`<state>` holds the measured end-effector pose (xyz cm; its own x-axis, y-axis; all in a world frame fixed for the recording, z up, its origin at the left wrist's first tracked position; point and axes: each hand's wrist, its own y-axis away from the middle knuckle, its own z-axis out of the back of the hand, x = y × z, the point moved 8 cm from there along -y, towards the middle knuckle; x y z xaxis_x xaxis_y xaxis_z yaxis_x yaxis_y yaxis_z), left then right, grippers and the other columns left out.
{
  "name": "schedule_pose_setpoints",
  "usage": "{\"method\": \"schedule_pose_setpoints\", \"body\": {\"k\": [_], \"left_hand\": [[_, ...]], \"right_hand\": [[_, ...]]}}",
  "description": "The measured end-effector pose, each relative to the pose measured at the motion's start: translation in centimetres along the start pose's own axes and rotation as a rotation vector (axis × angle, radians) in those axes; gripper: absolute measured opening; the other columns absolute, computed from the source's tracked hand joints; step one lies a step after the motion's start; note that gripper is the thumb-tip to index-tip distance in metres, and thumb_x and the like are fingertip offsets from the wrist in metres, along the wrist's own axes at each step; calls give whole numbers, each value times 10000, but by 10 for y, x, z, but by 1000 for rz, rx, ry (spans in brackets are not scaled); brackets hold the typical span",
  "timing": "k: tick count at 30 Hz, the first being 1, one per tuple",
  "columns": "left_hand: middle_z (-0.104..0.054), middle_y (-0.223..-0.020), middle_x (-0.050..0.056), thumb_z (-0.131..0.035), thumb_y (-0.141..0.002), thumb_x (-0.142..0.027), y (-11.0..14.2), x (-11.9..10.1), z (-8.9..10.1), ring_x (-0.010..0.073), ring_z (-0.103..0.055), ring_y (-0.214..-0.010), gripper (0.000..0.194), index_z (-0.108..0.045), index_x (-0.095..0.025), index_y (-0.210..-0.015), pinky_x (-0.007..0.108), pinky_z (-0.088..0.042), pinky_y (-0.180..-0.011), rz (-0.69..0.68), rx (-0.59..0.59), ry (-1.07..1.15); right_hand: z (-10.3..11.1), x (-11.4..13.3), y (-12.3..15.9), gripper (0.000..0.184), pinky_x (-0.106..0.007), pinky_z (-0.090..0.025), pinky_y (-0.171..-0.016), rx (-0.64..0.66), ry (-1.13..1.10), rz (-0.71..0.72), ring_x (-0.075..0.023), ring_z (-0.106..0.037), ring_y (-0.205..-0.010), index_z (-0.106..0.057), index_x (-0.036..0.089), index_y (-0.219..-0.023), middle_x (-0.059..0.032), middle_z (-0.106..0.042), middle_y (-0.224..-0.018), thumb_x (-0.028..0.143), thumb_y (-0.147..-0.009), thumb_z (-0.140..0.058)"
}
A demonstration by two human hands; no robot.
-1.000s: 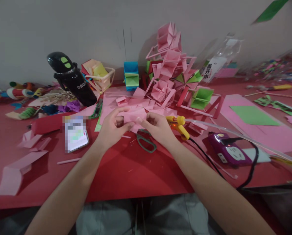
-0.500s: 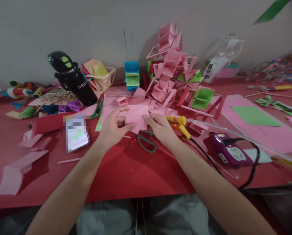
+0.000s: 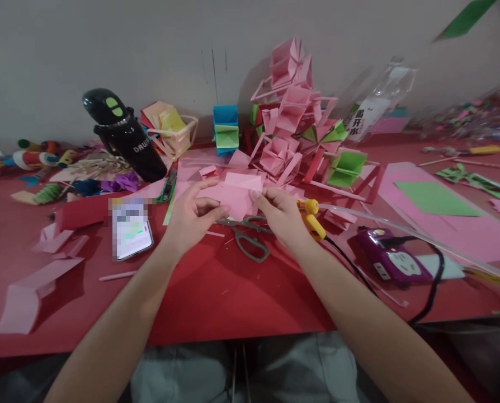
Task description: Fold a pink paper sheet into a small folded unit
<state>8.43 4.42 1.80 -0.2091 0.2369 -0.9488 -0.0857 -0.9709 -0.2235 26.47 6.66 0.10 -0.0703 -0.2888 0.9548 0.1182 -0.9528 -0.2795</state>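
Observation:
A folded pink paper piece (image 3: pixel 237 196) hangs just above the red table (image 3: pixel 216 296), held between both my hands. My left hand (image 3: pixel 191 215) pinches its left side with thumb and fingers closed. My right hand (image 3: pixel 281 215) grips its right edge, fingers curled. Green-handled scissors (image 3: pixel 250 238) lie on the table directly under the paper. A yellow glue gun (image 3: pixel 311 215) rests right beside my right hand.
A phone (image 3: pixel 131 230) lies left of my left hand. A black bottle (image 3: pixel 122 134) leans at the back left. A pile of pink and green folded paper shapes (image 3: pixel 292 123) stands behind. A purple power strip (image 3: pixel 390 260) with a black cable sits at the right. Pink paper scraps (image 3: pixel 27 291) lie at the left.
Both hands have lifted and turned the pink paper, raising it slightly off the table. The scissors beneath show more than before.

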Motion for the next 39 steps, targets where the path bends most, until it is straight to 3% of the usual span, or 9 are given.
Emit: {"method": "schedule_pose_setpoints", "body": {"k": [5, 10, 15, 19, 24, 29, 34, 39], "left_hand": [[-716, -721, -1, -756, -774, -232, 0, 0, 2, 209, -748, -710, 495, -531, -186, -1212, 336, -594, -711, 25, 17, 38], [-668, -704, -30, -746, -751, -208, 0, 1, 2, 159, -710, -659, 408, -517, -199, -1088, 286, -571, -654, 37, -1, 44], [-629, -756, -42, -801, -692, -276, 0, 19, -7, 129, -680, -658, 410, -439, -209, -873, 309, -608, -664, 159, -23, 277], [-702, -843, 29, -847, -679, -347, 2, 29, -24, 166, -707, -724, 426, -582, -166, -960, 336, -628, -689, 248, 53, 383], [-687, -698, 15, -862, -674, -368, 3, 30, -26, 165, -695, -678, 319, -652, -142, -755, 336, -625, -681, 227, 21, 332], [-724, -698, 50, -881, -649, -346, 3, 27, -27, 203, -720, -683, 318, -675, -133, -765, 338, -610, -639, 214, 44, 289], [-744, -731, 49, -891, -629, -304, 3, 22, -25, 168, -706, -661, 325, -711, -117, -825, 295, -603, -659, 214, 55, 323], [-750, -800, 42, -856, -697, -323, 6, 25, -28, 146, -699, -679, 308, -742, -134, -912, 271, -600, -670, 242, 122, 343]], "right_hand": [[2, 10, 0, 482, -268, -281, -519, -31, 103, 59, -110, -319, -564, -411, 209, -607, 40, -345, -587, 550, -904, -580], [1, 15, 2, 480, -270, -296, -525, -35, 141, 74, -116, -349, -568, -423, 208, -604, 32, -373, -577, 548, -907, -575], [2, 19, 6, 443, -273, -284, -518, -63, 121, 100, -113, -344, -557, -436, 206, -613, 33, -374, -577, 484, -928, -574], [-1, 24, 9, 465, -274, -276, -510, -80, 154, 111, -112, -326, -546, -411, 211, -599, 34, -356, -566, 498, -926, -572], [-2, 28, 11, 455, -278, -281, -510, -107, 177, 133, -114, -316, -544, -413, 212, -600, 34, -353, -565, 484, -930, -569], [5, 30, 11, 396, -274, -288, -521, -166, 199, 162, -113, -348, -553, -446, 204, -613, 31, -375, -573, 385, -940, -576], [4, 31, 11, 414, -261, -280, -506, -157, 190, 183, -100, -345, -533, -431, 197, -598, 40, -370, -551, 378, -940, -578], [2, 30, 10, 435, -249, -272, -487, -123, 188, 169, -93, -339, -528, -430, 195, -594, 44, -354, -550, 422, -932, -584]]}}
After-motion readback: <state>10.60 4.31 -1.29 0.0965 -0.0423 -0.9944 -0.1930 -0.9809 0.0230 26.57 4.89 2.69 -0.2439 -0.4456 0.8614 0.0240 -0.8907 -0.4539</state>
